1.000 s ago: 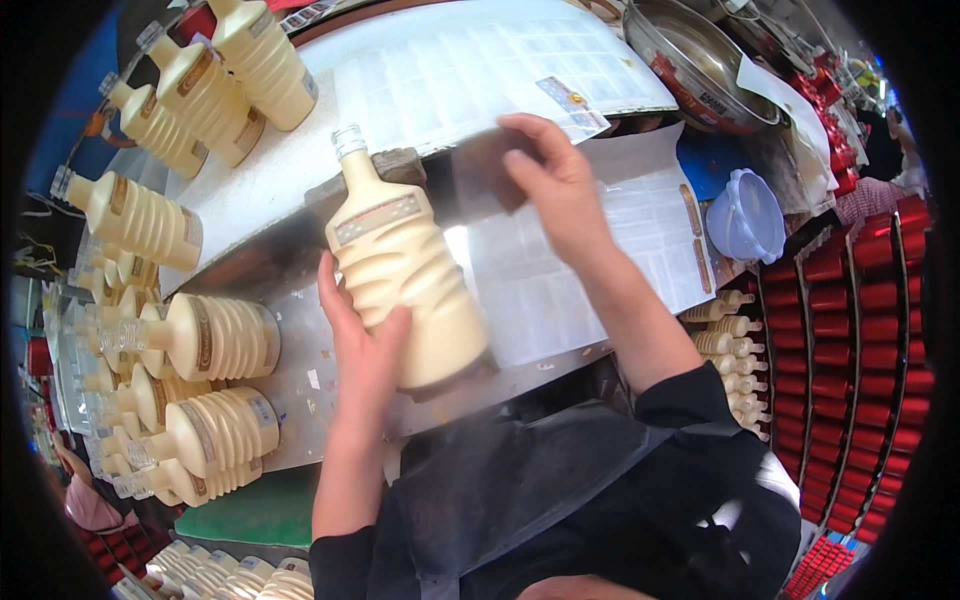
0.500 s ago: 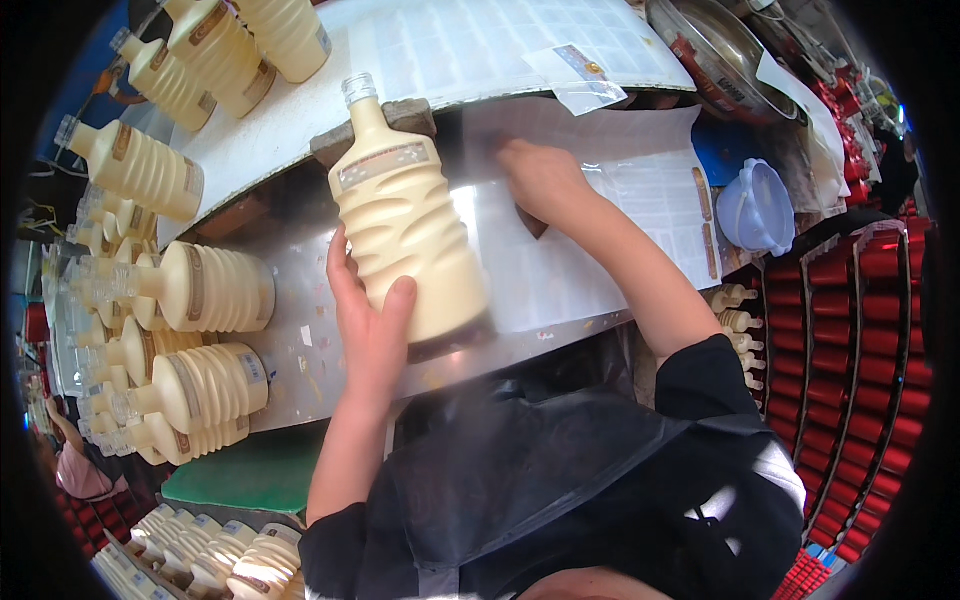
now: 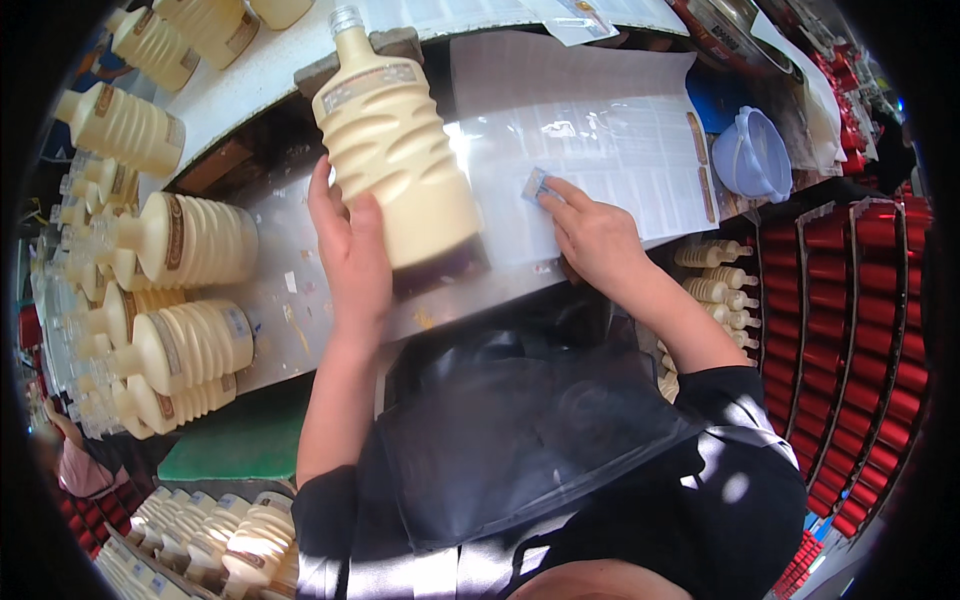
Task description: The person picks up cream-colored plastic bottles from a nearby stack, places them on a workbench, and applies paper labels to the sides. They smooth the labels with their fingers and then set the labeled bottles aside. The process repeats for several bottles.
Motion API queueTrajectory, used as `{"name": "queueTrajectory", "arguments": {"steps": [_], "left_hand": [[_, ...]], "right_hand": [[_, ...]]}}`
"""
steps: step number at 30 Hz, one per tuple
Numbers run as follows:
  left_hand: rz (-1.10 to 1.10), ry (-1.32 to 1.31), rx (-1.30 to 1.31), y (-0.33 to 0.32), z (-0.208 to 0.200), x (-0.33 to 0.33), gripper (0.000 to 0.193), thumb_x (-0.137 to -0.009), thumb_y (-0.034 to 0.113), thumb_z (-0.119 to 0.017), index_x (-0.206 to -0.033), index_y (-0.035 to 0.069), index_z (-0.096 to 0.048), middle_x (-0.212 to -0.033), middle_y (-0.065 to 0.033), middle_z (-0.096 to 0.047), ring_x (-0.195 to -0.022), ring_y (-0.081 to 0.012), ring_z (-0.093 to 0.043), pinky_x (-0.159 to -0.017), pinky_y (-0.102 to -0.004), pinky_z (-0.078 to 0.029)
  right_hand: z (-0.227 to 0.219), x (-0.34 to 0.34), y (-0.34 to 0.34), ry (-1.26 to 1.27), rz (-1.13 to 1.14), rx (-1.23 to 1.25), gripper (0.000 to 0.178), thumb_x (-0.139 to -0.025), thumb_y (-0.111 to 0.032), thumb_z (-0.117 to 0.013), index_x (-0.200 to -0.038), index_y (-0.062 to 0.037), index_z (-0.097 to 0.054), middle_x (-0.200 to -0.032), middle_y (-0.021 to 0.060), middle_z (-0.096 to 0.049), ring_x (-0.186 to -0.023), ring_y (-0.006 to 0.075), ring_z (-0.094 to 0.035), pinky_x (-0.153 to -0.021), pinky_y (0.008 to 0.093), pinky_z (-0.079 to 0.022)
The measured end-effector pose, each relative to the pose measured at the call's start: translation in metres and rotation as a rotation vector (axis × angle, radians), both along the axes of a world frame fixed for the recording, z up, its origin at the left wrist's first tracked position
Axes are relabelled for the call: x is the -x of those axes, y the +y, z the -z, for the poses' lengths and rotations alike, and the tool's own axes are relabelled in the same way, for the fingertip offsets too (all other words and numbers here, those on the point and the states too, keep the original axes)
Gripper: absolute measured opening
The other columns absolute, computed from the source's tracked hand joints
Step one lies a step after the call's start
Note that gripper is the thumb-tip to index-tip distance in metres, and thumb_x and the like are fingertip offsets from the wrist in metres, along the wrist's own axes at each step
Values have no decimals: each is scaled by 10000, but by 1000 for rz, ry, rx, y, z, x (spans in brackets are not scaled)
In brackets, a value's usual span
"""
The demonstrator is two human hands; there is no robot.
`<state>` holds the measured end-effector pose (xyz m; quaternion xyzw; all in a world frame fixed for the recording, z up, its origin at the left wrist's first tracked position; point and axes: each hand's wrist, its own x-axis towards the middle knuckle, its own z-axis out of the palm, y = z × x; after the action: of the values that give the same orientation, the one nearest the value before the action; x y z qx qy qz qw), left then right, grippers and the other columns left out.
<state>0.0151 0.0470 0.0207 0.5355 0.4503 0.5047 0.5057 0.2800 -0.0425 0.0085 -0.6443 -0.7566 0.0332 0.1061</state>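
Observation:
A cream bottle (image 3: 405, 175) with wavy ridges, a clear neck and a brown band at its shoulder lies on the metal worktop, its neck pointing away from me. My left hand (image 3: 352, 245) is closed around its left side, thumb on the front and fingers going behind. Over the white label sheet (image 3: 640, 150), right of the bottle, my right hand (image 3: 598, 238) pinches a small pale-blue label (image 3: 535, 186) between thumb and fingertips. The label is apart from the bottle. Under the bottle's neck sits a dark block (image 3: 400, 45).
Stacked cream bottles (image 3: 190, 235) crowd the left side. A light-blue bucket (image 3: 752, 155) stands at the right, with a metal basin (image 3: 725, 35) behind it. Rows of red bottles (image 3: 840, 330) fill the far right. A green surface (image 3: 235, 440) is at lower left.
My right hand has come back toward me from the far part of the label sheet, now with a small label in its fingers. My left hand stays on the bottle.

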Motion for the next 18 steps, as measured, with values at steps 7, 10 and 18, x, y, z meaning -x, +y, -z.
{"name": "queueTrajectory", "arguments": {"steps": [7,10,18], "left_hand": [[-44,14,-58,-28,12,8,683,-1039,291,-596,-1557,-18,-276,-1469,-197,-460,-1331,-264,-454,-1150,-392,-335],[-30,-50,-40,-38,16,10,705,-1004,263,-656,-1540,-22,-299,-1441,-179,-475,-1331,-250,-453,-1153,-391,-337],[-10,-68,-16,-48,8,17,600,-983,141,-675,-1494,-15,-400,-1436,-145,-497,-1334,-221,-466,-1150,-372,-355]], "right_hand": [[12,0,-61,-127,-77,122,503,-900,-156,-694,-1368,-12,-581,-1432,149,-581,-795,281,-709,-711,367,-581],[20,-11,-76,-222,-170,-33,416,-881,-88,-706,-1286,-15,-645,-1303,142,-666,-798,273,-711,-692,353,-580],[-20,8,-33,691,251,237,205,-898,-180,-739,-910,22,-767,-774,162,-733,-690,241,-723,-670,330,-560]]}}
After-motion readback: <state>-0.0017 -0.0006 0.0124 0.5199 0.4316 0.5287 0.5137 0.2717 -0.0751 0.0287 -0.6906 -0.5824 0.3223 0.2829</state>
